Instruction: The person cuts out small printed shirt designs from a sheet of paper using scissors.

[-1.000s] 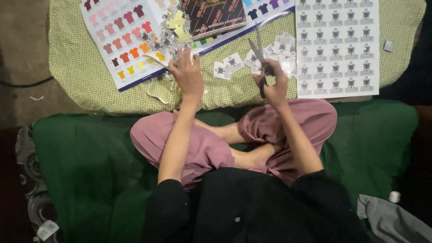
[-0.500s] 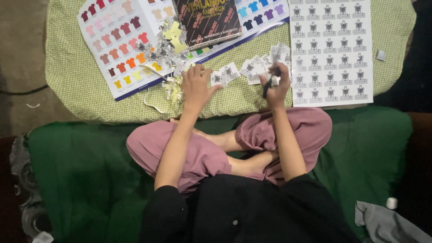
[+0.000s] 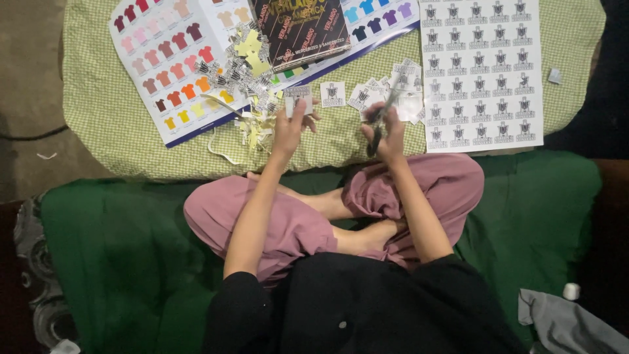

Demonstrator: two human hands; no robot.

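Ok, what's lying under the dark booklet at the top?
The dark booklet lies on the open shirt chart, whose coloured shirt rows show on either side. The rows directly beneath are covered. The chart itself rests on the checked cloth.

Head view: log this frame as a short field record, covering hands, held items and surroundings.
Left hand: holds a small cut paper label
Right hand: grips scissors
Printed label sheet: flat, beside the right hand
Cut labels: loose near the scissors
Paper scraps: piled on the shirt colour chart
Surface: green checked cloth
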